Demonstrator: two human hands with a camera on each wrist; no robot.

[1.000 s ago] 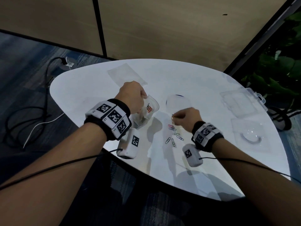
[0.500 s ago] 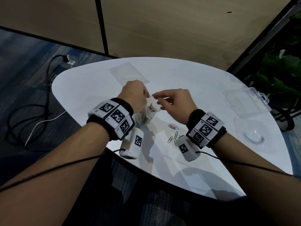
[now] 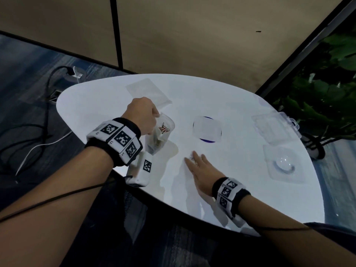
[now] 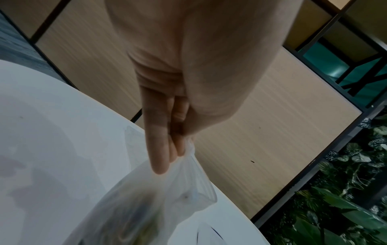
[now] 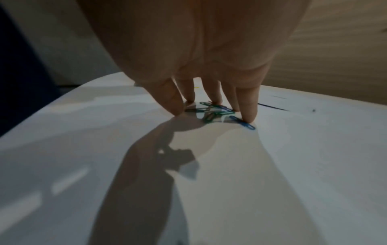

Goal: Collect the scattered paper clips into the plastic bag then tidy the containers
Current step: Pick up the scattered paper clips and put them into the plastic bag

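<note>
My left hand (image 3: 154,115) pinches the top edge of a clear plastic bag (image 3: 163,132) that hangs just above the white table (image 3: 231,105), with several clips inside it. In the left wrist view the left hand (image 4: 180,152) has its fingers pressed together on the rim of the bag (image 4: 159,203). My right hand (image 3: 193,158) lies low on the table to the bag's right, fingers straight. From the right wrist, the right hand (image 5: 211,114) has its fingertips (image 5: 248,118) down around several green and blue paper clips (image 5: 215,113); one blue clip (image 5: 243,125) lies by the outermost finger.
A flat clear bag (image 3: 148,91) lies at the table's far left. A clear lid over a dark round disc (image 3: 207,129) sits behind my right hand. A clear hinged box (image 3: 273,128) and a clear domed tray (image 3: 283,164) stand at the right edge. Cables run over the floor at left.
My right hand has left the bag's mouth and come down towards me onto the clips on the table, fingers now spread straight. The left hand still holds the bag in place.
</note>
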